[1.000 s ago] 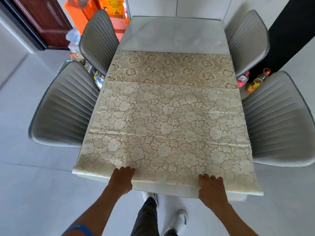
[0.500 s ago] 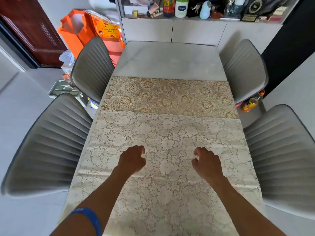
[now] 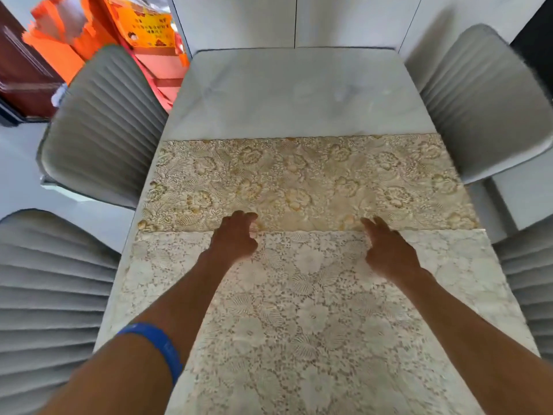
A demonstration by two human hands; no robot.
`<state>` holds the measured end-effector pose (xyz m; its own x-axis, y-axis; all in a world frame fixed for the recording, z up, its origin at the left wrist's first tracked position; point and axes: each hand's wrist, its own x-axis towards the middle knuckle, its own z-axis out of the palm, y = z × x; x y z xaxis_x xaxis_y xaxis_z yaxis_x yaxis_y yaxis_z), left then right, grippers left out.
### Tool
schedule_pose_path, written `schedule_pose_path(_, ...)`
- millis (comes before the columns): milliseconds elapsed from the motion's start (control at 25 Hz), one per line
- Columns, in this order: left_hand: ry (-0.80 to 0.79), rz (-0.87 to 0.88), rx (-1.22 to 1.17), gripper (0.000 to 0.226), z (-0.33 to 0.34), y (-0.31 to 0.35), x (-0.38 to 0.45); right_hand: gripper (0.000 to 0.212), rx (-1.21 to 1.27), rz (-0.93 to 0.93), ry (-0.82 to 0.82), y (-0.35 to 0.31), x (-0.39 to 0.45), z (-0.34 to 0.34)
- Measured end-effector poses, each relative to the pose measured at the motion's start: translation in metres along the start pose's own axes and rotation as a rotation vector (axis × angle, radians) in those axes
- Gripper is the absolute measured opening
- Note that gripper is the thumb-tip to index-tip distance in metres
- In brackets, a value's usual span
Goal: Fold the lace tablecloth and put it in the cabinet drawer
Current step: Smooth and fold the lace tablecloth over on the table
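The lace tablecloth (image 3: 299, 310) lies flat on the pale table (image 3: 293, 91). Its near part is a cream folded-over layer; beyond it a golden floral band (image 3: 299, 181) shows, ending short of the table's far end. My left hand (image 3: 235, 238) and my right hand (image 3: 386, 250) reach over the cream layer. Their fingertips rest at its far edge, where cream meets gold. The fingers of both hands are spread and curled, with no cloth visibly pinched between them.
Grey ribbed chairs flank the table: far left (image 3: 101, 127), near left (image 3: 51, 295), far right (image 3: 484, 100), near right (image 3: 526, 280). White cabinet fronts (image 3: 293, 19) stand beyond the table. Orange bags and boxes (image 3: 89, 31) sit at the back left beside a dark door.
Both hands left the near edge of the cloth and slid forward across the cream layer to its far edge. The view has moved closer over the table.
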<state>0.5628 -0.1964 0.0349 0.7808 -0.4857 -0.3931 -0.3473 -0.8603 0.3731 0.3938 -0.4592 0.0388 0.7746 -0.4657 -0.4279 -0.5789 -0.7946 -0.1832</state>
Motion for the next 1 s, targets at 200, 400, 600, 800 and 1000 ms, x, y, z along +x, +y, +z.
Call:
schedule_pose_path(200, -0.021, 0.045, 0.194, 0.047, 0.01, -0.007, 0.011, 0.033, -0.014, -0.063, 0.071, 0.019, 0.019, 0.003)
schedule_pose_path(400, 0.079, 0.086, 0.315, 0.019, 0.009, -0.007, 0.002, 0.013, -0.124, -0.171, 0.09, 0.028, 0.018, -0.012)
schedule_pose_path(600, 0.18, -0.028, 0.412, 0.018, 0.001, -0.022, 0.001, 0.02, -0.06, -0.041, 0.102, 0.047, 0.021, -0.018)
schedule_pose_path(800, 0.287, -0.152, 0.144, 0.018, -0.022, -0.017, 0.022, 0.013, 0.053, 0.048, 0.316, 0.029, 0.04, -0.032)
schedule_pose_path(1000, 0.395, -0.086, 0.143, 0.023, -0.059, -0.012, 0.082, 0.02, 0.024, 0.086, 0.42, 0.006, 0.11, -0.056)
